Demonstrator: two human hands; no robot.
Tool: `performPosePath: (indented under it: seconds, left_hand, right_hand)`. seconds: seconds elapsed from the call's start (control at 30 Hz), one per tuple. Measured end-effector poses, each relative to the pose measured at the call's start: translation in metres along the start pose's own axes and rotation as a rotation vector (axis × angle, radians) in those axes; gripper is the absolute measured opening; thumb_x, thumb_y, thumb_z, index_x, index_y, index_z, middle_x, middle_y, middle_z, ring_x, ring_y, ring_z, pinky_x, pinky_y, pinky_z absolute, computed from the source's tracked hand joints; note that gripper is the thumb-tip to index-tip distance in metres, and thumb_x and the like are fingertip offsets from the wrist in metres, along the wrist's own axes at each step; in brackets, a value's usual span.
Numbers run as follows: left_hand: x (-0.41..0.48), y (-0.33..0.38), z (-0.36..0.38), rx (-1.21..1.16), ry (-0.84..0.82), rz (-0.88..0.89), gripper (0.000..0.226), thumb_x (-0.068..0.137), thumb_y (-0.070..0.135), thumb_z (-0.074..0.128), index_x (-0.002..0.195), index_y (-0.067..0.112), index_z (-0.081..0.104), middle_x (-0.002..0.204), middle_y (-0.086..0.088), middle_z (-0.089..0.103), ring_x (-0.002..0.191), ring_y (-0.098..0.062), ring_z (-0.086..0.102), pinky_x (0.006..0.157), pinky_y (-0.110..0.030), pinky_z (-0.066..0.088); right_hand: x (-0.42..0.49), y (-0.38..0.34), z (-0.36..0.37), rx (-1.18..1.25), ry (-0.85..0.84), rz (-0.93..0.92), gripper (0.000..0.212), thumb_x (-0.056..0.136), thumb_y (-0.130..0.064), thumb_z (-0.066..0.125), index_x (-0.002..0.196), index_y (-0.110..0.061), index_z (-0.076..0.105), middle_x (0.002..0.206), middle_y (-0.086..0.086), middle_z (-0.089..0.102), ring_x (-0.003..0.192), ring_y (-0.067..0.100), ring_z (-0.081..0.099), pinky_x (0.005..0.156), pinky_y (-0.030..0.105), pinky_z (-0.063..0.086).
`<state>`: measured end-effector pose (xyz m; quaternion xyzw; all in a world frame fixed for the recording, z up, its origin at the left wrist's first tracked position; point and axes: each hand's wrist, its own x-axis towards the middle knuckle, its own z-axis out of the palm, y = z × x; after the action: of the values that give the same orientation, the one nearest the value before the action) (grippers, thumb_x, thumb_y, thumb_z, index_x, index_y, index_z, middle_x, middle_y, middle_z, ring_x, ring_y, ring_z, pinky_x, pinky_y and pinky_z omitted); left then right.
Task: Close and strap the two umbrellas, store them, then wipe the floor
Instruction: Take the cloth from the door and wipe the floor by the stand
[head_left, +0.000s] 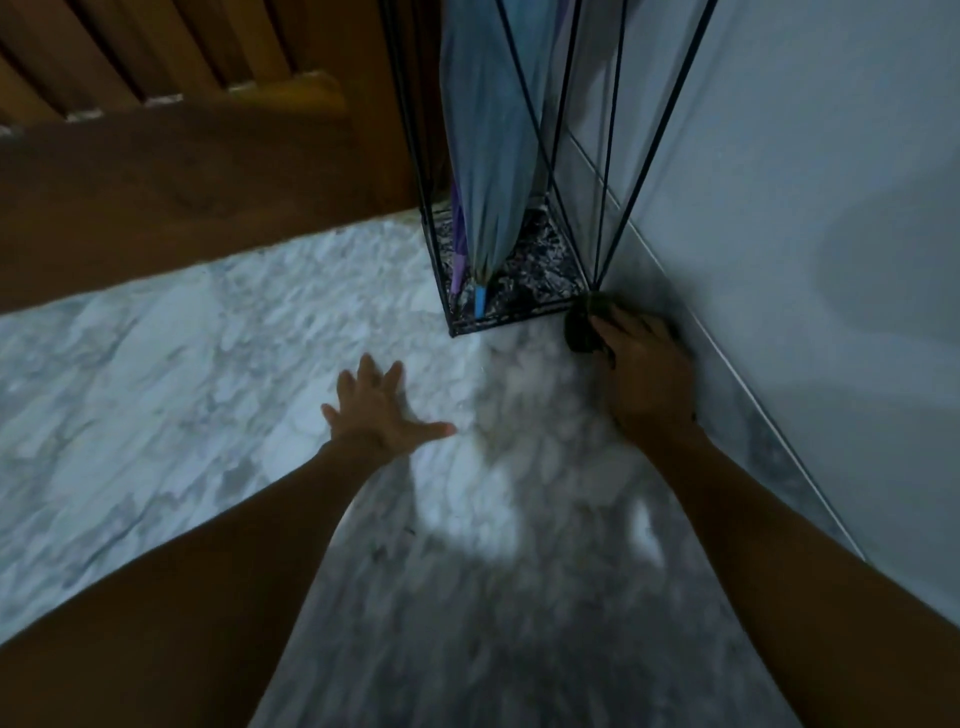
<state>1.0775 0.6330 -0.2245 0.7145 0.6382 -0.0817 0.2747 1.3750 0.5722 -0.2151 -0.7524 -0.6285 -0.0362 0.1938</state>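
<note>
Both umbrellas stand closed in the wire stand in the corner, tips down: a pale blue umbrella and, mostly hidden behind it, a purple umbrella; their tops are cut off. Your right hand, blurred, presses a dark cloth on the marble floor just beside the stand, with the fingers bent over it. Your left hand lies flat, with the fingers spread.

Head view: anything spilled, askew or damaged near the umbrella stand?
Nothing stands out: the black wire umbrella stand is upright, the closed light-blue umbrella sits tip-down inside, the right hand holds a dark cloth.
</note>
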Motion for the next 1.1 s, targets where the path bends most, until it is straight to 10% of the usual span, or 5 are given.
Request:
performPosePath:
  seconds: [0.37,0.6,0.87,1.1]
  left_hand:
    - [0.003,-0.001,0.003,0.027,0.0,0.007,0.122,0.061,0.083,0.062,0.156,0.03,0.007,0.164,-0.006,-0.014,0.149,-0.038,-0.013,0.112,-0.068,0.005]
    - [0.004,0.0,0.004,0.042,0.0,-0.004,0.123,0.061,0.084,0.061,0.156,0.031,0.006,0.164,-0.006,-0.014,0.149,-0.038,-0.013,0.113,-0.068,0.006]
    - [0.003,0.001,0.002,0.027,-0.009,0.001,0.121,0.063,0.081,0.062,0.157,0.03,0.005,0.163,-0.006,-0.016,0.149,-0.038,-0.015,0.113,-0.067,0.004]
    - [0.0,0.001,0.003,0.004,-0.009,0.009,0.121,0.064,0.081,0.062,0.157,0.029,0.004,0.163,-0.006,-0.018,0.148,-0.038,-0.018,0.112,-0.067,0.001]
  right_hand:
    - [-0.023,-0.053,0.058,0.058,-0.063,0.079,0.046,0.095,-0.023,0.042,0.124,0.005,0.065,0.13,0.027,0.062,0.12,0.042,0.06,0.1,0.049,0.048]
    - [-0.035,-0.107,0.06,0.004,-0.09,-0.287,0.038,0.084,-0.021,0.058,0.114,-0.004,0.072,0.121,0.015,0.07,0.113,0.028,0.067,0.092,0.041,0.055]
    - [-0.014,0.017,0.039,-0.143,-0.095,0.058,0.052,0.094,-0.03,0.036,0.13,-0.003,0.063,0.136,0.021,0.06,0.121,0.041,0.058,0.098,0.048,0.049]
    - [-0.034,-0.088,0.063,-0.036,-0.123,0.161,0.043,0.088,-0.03,0.051,0.124,-0.013,0.067,0.133,0.011,0.064,0.117,0.033,0.061,0.084,0.048,0.049]
